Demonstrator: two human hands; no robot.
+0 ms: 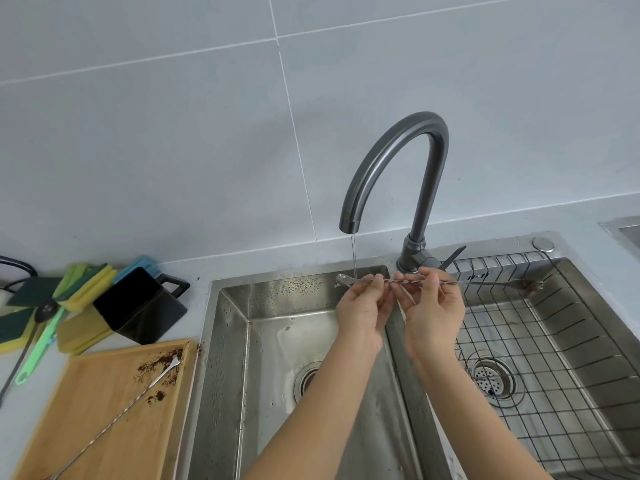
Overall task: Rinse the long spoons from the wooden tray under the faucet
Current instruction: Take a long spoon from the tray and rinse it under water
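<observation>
A long twisted metal spoon (401, 281) lies level over the sink, held by both hands. My left hand (363, 313) pinches the shaft near the bowl end. My right hand (433, 313) grips the middle. A thin stream of water from the dark curved faucet (391, 161) falls onto the spoon just right of its bowl (343, 279). The fork-like far end (526, 285) carries brown grounds and reaches over the right basin. A second long spoon (121, 410) rests on the wooden tray (86, 410) at the lower left, among brown grounds.
The steel sink has a left basin (225, 375) with a drain and a right basin with a wire rack (554, 393). On the counter at left are a black square cup (138, 306), several yellow-green sponges (79, 289) and a green-handled brush (34, 355).
</observation>
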